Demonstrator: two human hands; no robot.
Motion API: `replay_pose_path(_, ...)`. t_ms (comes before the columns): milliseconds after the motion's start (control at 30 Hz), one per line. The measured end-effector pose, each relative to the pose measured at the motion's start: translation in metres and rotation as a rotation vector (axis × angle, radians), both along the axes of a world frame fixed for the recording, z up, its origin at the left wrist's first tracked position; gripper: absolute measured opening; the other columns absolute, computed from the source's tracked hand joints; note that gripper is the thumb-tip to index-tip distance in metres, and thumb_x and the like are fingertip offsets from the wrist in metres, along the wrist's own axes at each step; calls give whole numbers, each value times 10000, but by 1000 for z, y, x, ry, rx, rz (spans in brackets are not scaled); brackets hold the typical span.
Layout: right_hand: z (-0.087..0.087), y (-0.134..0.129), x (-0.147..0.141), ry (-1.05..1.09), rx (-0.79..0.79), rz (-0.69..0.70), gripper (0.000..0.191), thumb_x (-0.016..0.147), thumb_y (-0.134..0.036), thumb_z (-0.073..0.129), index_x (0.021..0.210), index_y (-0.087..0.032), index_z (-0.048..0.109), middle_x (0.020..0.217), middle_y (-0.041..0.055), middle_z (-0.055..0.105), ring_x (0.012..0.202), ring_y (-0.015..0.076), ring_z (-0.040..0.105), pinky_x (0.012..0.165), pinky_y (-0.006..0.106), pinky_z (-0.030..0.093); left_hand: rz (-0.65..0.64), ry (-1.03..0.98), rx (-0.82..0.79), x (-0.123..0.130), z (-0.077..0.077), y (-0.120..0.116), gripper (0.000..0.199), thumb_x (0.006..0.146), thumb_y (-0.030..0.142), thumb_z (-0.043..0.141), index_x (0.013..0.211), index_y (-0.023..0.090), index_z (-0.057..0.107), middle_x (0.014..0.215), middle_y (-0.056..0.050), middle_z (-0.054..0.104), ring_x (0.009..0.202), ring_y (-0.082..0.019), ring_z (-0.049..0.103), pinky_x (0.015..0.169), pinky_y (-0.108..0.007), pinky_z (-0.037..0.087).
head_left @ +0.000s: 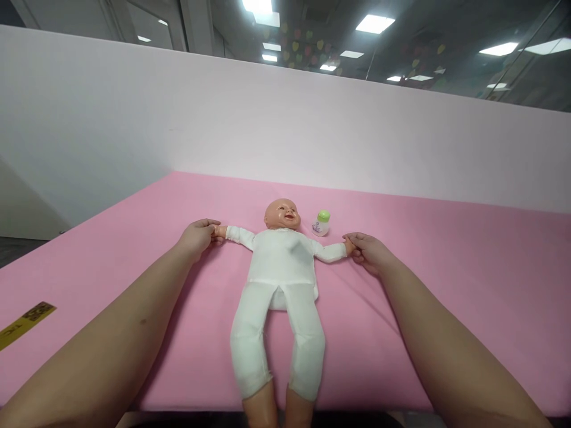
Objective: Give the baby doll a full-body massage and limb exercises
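A baby doll with a white cloth body lies on its back on a pink padded surface, its head away from me and its lower legs at the near edge. Both of its arms are stretched out sideways. At the left, my left hand is closed around the doll's hand on that side. My right hand pinches the doll's other hand between thumb and fingers. Beside the doll's head stands a small clear bottle with a green cap, apart from both hands.
A white wall panel rises behind the pink surface, with dark glass above it reflecting ceiling lights. A yellow label strip with a printed code lies at the left. The surface's near edge runs just in front of me.
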State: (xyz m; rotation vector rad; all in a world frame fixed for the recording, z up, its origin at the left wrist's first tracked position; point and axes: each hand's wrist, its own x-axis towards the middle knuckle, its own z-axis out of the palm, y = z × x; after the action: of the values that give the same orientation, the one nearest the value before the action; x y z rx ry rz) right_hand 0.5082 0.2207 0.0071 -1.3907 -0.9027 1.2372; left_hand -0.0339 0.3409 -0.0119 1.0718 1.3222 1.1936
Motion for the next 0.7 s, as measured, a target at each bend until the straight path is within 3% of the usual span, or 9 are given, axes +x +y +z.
replay_pose_path(200, 1, -4, 9, 62, 19, 50, 361, 789, -209, 837, 1139, -222, 753, 971, 85, 728, 615, 113, 549, 509, 228, 480, -33, -49, 14, 2, 6, -6, 466, 752, 132, 752, 1215, 129, 700, 888, -152, 763, 672, -238, 749, 656, -380, 656)
replay_pose_path(333, 4, -10, 12, 90, 71, 160, 450, 743, -217, 907, 1163, -245, 749, 1208, 104, 736, 782, 155, 642, 589, 249, 514, -42, -74, 19, 5, 14, -14, 495, 728, 173, 831, 1207, 144, 708, 909, -142, 766, 703, -232, 748, 669, -361, 652)
replay_pose_path(433, 5, -11, 11, 74, 94, 168, 427, 713, -252, 955, 1087, -241, 750, 1140, 79, 742, 746, 145, 623, 565, 247, 475, -37, -62, 33, 5, 14, -16, 473, 722, 238, 875, 1165, 153, 730, 928, -133, 766, 708, -220, 739, 645, -333, 636)
replay_pose_path(600, 0, -7, 8, 17, 97, 151, 341, 731, -344, 967, 908, -200, 715, 837, 26, 684, 543, 76, 418, 450, 228, 303, -4, -40, 37, 5, 10, -12, 348, 764, 365, 865, 1014, 147, 759, 875, -121, 755, 663, -190, 707, 618, -309, 620)
replay_pose_path(700, -2, -5, 6, 14, 91, 75, 354, 792, -458, 918, 884, -191, 704, 857, 38, 682, 531, 67, 381, 431, 220, 277, 12, -46, 28, 6, 10, -11, 277, 814, 345, 803, 999, 144, 762, 877, -126, 755, 650, -189, 705, 608, -313, 626)
